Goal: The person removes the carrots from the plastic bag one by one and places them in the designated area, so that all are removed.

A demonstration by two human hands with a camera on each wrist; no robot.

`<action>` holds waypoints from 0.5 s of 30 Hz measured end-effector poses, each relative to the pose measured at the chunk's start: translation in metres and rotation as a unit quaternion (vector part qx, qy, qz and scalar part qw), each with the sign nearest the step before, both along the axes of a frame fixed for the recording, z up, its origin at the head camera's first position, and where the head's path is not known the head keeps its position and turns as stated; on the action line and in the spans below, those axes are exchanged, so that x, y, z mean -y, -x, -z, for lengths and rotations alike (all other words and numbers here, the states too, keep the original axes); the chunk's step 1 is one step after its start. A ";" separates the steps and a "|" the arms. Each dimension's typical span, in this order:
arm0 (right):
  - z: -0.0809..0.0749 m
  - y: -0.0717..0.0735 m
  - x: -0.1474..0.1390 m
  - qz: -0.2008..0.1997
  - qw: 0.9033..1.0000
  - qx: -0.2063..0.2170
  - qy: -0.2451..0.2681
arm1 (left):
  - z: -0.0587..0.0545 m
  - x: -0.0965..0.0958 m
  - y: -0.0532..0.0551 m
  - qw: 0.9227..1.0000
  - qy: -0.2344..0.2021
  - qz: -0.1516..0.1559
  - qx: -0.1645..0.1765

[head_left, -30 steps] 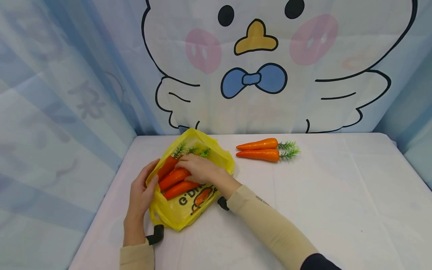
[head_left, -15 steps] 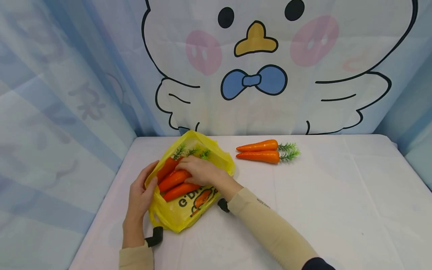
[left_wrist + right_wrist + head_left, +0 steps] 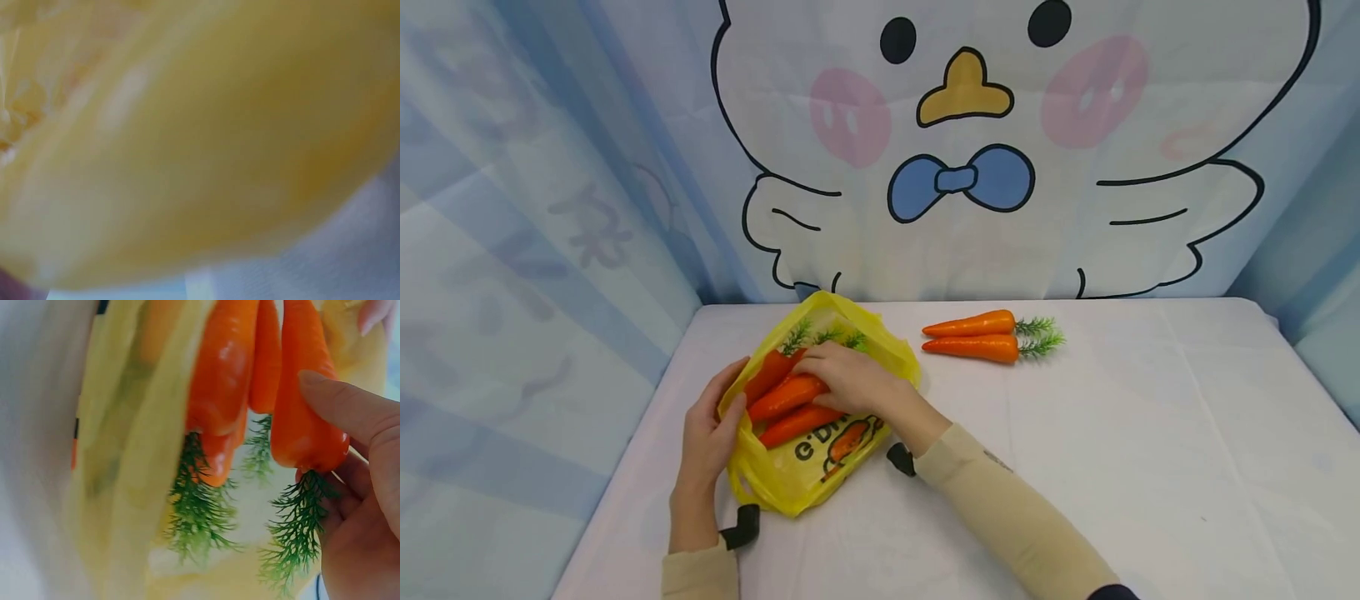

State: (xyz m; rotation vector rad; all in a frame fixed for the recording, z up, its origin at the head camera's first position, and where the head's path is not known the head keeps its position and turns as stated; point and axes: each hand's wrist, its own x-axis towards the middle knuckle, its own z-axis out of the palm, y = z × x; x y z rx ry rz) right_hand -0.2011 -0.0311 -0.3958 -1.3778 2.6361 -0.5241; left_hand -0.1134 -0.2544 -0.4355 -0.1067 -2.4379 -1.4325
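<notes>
A yellow plastic bag (image 3: 778, 487) with printed lettering lies on the left part of the table, its mouth spread. Several orange toy carrots (image 3: 788, 397) with green tops are inside it. My left hand (image 3: 706, 429) holds the bag's left rim, thumb on the inner side; yellow plastic fills the left wrist view. Reaching into the bag, my right hand (image 3: 853, 379) grips one carrot (image 3: 305, 406) near its leafy end, thumb on top and fingers curled beneath. Other carrots (image 3: 222, 369) hang beside it in the right wrist view, partly hidden behind the bag's edge.
Two more carrots (image 3: 970, 348) lie side by side on the white-covered table (image 3: 1135, 467), right of the bag, tops pointing right. Behind the table hangs a cartoon-printed curtain (image 3: 962, 250). A blue-and-white curtain (image 3: 535, 333) borders the left side.
Both hands keep their places at the bag. The right sleeve has shifted slightly to the right, and the whole head view has moved a little.
</notes>
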 end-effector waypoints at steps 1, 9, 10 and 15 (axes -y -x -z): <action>-0.001 -0.001 -0.001 0.003 1.000 -0.002 -0.001 | 0.000 0.000 0.000 1.000 0.001 0.000 0.000; -0.011 -0.008 -0.014 0.030 1.000 -0.005 0.002 | 0.002 0.001 0.000 1.000 0.011 0.001 -0.016; -0.012 -0.009 -0.016 0.032 0.999 -0.004 0.005 | 0.001 0.001 0.000 1.000 0.011 0.002 -0.019; -0.013 -0.009 -0.027 0.037 0.999 0.001 0.021 | 0.000 0.000 0.000 1.000 0.012 0.005 -0.025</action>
